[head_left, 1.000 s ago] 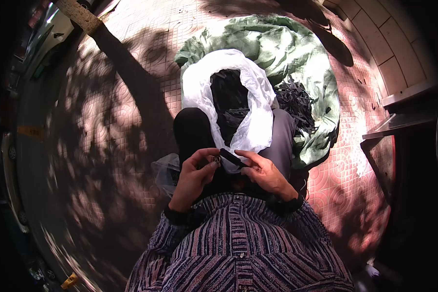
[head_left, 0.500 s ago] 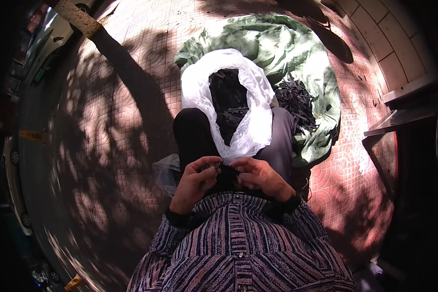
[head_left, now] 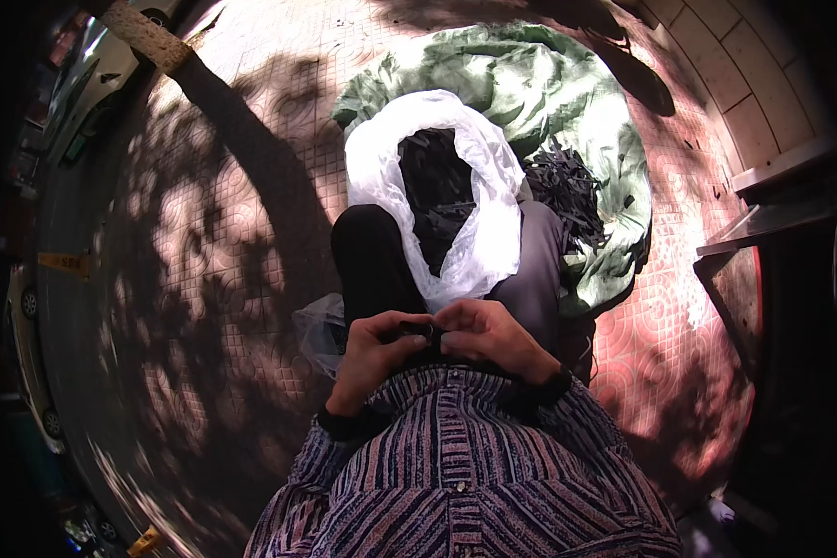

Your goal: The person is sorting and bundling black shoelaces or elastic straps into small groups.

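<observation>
Black and small, the piece (head_left: 417, 329) sits just below the centre of the frame, caught between both hands close against the body, above the hem of the striped shirt (head_left: 465, 474). The left hand (head_left: 378, 353) curls round it from the left, thumb on top and fingers (head_left: 367, 327) bent over it, pinching it. The right hand (head_left: 488, 337) meets it from the other side, fingertips pressed to the same piece, so that the two hands hold it between them; its exact shape is too dark to tell. Holding it this near the lap puts it directly under the eyes, and probably steadies it for fine work.

Just above the hands, a white plastic bag (head_left: 479, 237) lies open between the knees, its mouth rolled back, which likely keeps the dark strips inside it within easy reach. To the right of it, in the upper middle of the frame, a loose heap of black strips (head_left: 567, 186) rests on a spread green sheet (head_left: 549, 93), which seems to keep them off the ground. A crumpled clear bag (head_left: 318, 325) lies left of the left knee. All round is red patterned paving (head_left: 223, 232) dappled with tree shadow, with parked cars (head_left: 84, 84) at the upper left edge.
</observation>
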`<state>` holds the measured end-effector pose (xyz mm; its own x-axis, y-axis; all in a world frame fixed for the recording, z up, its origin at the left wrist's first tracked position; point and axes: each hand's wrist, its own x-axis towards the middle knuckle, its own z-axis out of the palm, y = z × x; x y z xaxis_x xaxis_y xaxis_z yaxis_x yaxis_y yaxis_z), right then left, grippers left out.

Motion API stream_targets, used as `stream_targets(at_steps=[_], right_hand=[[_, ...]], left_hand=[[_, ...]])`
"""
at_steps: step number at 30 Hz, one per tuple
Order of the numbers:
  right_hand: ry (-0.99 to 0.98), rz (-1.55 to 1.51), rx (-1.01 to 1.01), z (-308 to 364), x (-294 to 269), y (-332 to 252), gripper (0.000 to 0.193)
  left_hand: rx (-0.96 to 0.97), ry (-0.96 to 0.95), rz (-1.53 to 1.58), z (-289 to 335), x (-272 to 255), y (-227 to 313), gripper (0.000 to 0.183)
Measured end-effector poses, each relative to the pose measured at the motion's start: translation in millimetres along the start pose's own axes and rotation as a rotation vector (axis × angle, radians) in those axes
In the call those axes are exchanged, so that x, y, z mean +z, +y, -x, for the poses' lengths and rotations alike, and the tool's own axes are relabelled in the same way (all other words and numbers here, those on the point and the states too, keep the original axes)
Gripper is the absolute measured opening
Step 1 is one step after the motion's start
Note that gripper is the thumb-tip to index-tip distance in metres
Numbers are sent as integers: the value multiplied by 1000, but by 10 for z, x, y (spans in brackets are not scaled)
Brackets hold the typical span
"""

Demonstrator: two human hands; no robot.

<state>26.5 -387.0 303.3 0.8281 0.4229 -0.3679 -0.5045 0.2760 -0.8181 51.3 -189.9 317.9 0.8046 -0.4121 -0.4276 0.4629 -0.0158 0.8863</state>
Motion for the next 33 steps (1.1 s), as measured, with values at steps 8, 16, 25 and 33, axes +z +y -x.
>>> stream_targets(at_steps=[8,16,25,33], right_hand=[[-2,250,78,-9,27,-124,15],[-36,219,28,-26,120,-149,16],[45,286,-39,-80,123,-16,17],[385,966,-585,-134,357,-21,27]], left_hand=[[-18,35,-20,50,-43,-27,23],[61,52,135,87,18,-185,22],[153,86,34,33,80,-100,18],[369,295,-210,-103,113,-237,19]])
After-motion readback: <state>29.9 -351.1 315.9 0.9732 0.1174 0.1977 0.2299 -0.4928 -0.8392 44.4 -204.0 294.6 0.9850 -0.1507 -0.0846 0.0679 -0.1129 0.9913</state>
